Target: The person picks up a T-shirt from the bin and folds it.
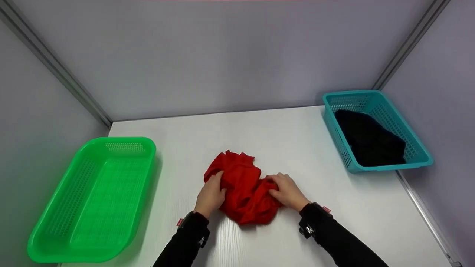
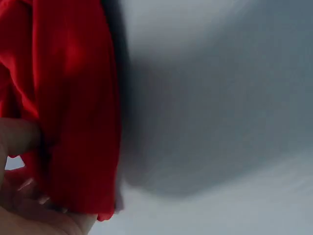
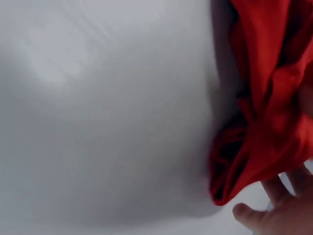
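A crumpled red cloth (image 1: 243,185) lies bunched on the white table. At its left side my left hand (image 1: 210,194) grips the fabric; in the left wrist view the thumb (image 2: 19,137) presses on the cloth (image 2: 78,107) while the other fingers are partly hidden under it. On the opposite side my right hand (image 1: 288,191) holds another bunched part. The right wrist view has that hand's fingers (image 3: 276,191) beneath the cloth (image 3: 266,122), with the thumb side at the frame's edge. Folds hide the garment's shape, so its kind is unclear.
To the left stands a green plastic basket (image 1: 146,196) with nothing seen inside. A blue basket (image 1: 336,129) at the back right holds black cloth (image 1: 371,139). Grey panels (image 1: 245,55) wall the white table (image 1: 178,141) at the back and sides.
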`<state>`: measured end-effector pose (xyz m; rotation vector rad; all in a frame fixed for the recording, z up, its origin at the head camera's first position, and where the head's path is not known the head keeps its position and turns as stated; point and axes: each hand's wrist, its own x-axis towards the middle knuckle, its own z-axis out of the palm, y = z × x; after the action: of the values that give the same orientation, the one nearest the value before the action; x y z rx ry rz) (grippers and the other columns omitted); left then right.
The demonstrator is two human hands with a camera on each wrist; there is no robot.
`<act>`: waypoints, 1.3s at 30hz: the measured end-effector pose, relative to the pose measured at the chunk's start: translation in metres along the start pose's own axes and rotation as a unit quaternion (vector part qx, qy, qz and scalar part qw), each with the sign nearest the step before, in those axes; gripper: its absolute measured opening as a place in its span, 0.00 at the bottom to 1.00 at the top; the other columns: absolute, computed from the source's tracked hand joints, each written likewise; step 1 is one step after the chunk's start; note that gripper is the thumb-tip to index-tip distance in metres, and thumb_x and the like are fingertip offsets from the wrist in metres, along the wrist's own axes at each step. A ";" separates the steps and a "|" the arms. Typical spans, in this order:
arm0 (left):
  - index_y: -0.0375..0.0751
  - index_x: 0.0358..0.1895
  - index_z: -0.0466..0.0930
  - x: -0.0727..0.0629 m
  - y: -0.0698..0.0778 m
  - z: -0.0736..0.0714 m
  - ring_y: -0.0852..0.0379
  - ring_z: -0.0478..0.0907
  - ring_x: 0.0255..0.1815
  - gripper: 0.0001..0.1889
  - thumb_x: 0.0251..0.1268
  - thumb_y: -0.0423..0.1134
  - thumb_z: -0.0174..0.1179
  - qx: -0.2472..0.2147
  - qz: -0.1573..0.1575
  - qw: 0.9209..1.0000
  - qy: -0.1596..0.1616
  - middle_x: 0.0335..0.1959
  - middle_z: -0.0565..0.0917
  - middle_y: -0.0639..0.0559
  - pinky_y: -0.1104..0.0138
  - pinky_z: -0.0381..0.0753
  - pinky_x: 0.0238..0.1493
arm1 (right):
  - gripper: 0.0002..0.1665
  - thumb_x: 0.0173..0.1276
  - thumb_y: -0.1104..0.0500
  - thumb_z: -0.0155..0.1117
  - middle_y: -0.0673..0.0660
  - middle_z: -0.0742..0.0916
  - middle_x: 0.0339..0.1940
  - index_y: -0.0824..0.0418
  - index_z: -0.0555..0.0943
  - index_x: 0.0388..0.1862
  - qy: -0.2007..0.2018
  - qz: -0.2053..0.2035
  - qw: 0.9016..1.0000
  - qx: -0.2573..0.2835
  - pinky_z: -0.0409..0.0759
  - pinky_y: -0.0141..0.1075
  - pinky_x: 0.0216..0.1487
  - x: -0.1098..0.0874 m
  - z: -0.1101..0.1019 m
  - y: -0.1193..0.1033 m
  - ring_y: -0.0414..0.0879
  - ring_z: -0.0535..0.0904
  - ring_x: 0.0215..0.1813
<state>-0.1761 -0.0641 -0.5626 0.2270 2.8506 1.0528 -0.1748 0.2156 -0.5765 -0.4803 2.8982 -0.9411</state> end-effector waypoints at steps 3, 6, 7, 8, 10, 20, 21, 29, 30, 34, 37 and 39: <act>0.34 0.63 0.76 0.002 0.000 -0.009 0.38 0.80 0.62 0.22 0.65 0.24 0.62 -0.019 0.026 0.997 0.065 0.57 0.81 0.37 0.48 0.79 0.65 | 0.07 0.60 0.67 0.69 0.58 0.83 0.34 0.64 0.83 0.38 0.050 -0.001 0.998 -0.029 0.76 0.46 0.48 -0.003 -0.002 -0.001 0.55 0.78 0.41; 0.36 0.59 0.78 0.005 0.004 -0.022 0.40 0.80 0.61 0.19 0.65 0.22 0.61 -0.050 0.044 0.988 0.138 0.53 0.79 0.40 0.50 0.80 0.64 | 0.05 0.60 0.66 0.64 0.56 0.78 0.33 0.61 0.76 0.30 0.098 0.058 0.993 -0.016 0.73 0.43 0.45 -0.007 -0.010 0.002 0.51 0.74 0.40; 0.37 0.59 0.77 0.006 0.005 -0.027 0.41 0.80 0.61 0.19 0.66 0.21 0.60 -0.062 0.045 0.984 0.160 0.53 0.78 0.40 0.50 0.80 0.63 | 0.06 0.59 0.66 0.62 0.56 0.77 0.33 0.61 0.74 0.28 0.110 0.086 0.990 -0.009 0.72 0.42 0.44 -0.008 -0.014 0.004 0.51 0.72 0.40; 0.37 0.59 0.77 0.007 0.007 -0.031 0.41 0.79 0.62 0.19 0.67 0.22 0.59 -0.077 0.042 0.980 0.179 0.53 0.78 0.40 0.50 0.80 0.64 | 0.07 0.60 0.64 0.61 0.56 0.75 0.33 0.60 0.71 0.26 0.116 0.116 0.986 -0.004 0.71 0.41 0.42 -0.010 -0.018 0.006 0.50 0.70 0.39; 0.37 0.59 0.76 0.008 0.010 -0.038 0.41 0.78 0.63 0.18 0.68 0.22 0.59 -0.106 0.034 0.972 0.209 0.55 0.78 0.40 0.50 0.78 0.66 | 0.10 0.61 0.61 0.59 0.57 0.75 0.33 0.59 0.69 0.24 0.116 0.166 0.979 -0.011 0.69 0.40 0.39 -0.012 -0.024 0.010 0.50 0.69 0.36; 0.40 0.56 0.81 0.005 0.032 -0.029 0.47 0.74 0.55 0.16 0.68 0.25 0.59 -0.113 0.123 0.978 0.125 0.51 0.82 0.45 0.54 0.75 0.60 | 0.21 0.69 0.53 0.64 0.66 0.82 0.61 0.67 0.82 0.53 -0.032 0.093 0.987 -0.129 0.65 0.66 0.71 -0.019 -0.028 0.013 0.70 0.72 0.69; 0.41 0.56 0.81 0.003 0.034 -0.026 0.48 0.73 0.51 0.17 0.67 0.24 0.59 -0.086 0.146 0.980 0.108 0.49 0.82 0.46 0.56 0.76 0.57 | 0.25 0.69 0.52 0.65 0.66 0.80 0.67 0.67 0.80 0.58 -0.045 0.064 0.990 -0.119 0.58 0.69 0.74 -0.019 -0.026 0.012 0.71 0.67 0.75; 0.51 0.60 0.82 -0.010 0.050 -0.004 0.53 0.73 0.49 0.24 0.63 0.24 0.64 0.102 0.280 0.954 0.027 0.47 0.81 0.53 0.67 0.82 0.50 | 0.37 0.78 0.45 0.58 0.61 0.75 0.77 0.61 0.68 0.78 -0.202 -0.024 0.979 -0.025 0.69 0.61 0.75 -0.022 -0.018 0.005 0.65 0.66 0.79; 0.52 0.61 0.81 -0.011 0.051 -0.002 0.53 0.73 0.50 0.26 0.62 0.25 0.66 0.118 0.293 0.948 0.022 0.47 0.80 0.53 0.68 0.83 0.50 | 0.36 0.79 0.43 0.56 0.60 0.77 0.76 0.60 0.68 0.78 -0.208 -0.022 0.978 -0.008 0.70 0.60 0.74 -0.021 -0.018 0.004 0.64 0.68 0.77; 0.53 0.64 0.79 -0.015 0.056 0.005 0.53 0.75 0.51 0.32 0.55 0.27 0.72 0.151 0.325 0.934 0.004 0.48 0.81 0.54 0.70 0.84 0.49 | 0.29 0.82 0.48 0.53 0.60 0.83 0.69 0.58 0.72 0.75 -0.133 0.008 0.988 0.076 0.77 0.57 0.68 -0.012 -0.020 -0.002 0.60 0.78 0.68; 0.52 0.62 0.80 -0.017 0.058 0.009 0.55 0.75 0.52 0.30 0.55 0.27 0.72 0.149 0.339 0.929 -0.007 0.48 0.81 0.54 0.71 0.83 0.50 | 0.30 0.80 0.60 0.56 0.63 0.79 0.73 0.59 0.67 0.78 -0.066 0.012 0.989 0.134 0.76 0.57 0.70 -0.003 -0.024 -0.007 0.60 0.77 0.72; 0.50 0.58 0.83 -0.018 0.058 0.012 0.55 0.75 0.51 0.25 0.58 0.26 0.69 0.134 0.351 0.927 -0.017 0.47 0.82 0.54 0.72 0.82 0.49 | 0.39 0.77 0.66 0.58 0.62 0.71 0.80 0.56 0.59 0.83 -0.051 -0.002 0.987 0.149 0.70 0.59 0.74 0.003 -0.027 -0.012 0.61 0.68 0.79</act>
<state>-0.1509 -0.0158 -0.5327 1.3458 2.9158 0.6905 -0.1782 0.2207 -0.5472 -0.4937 2.6034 -1.2825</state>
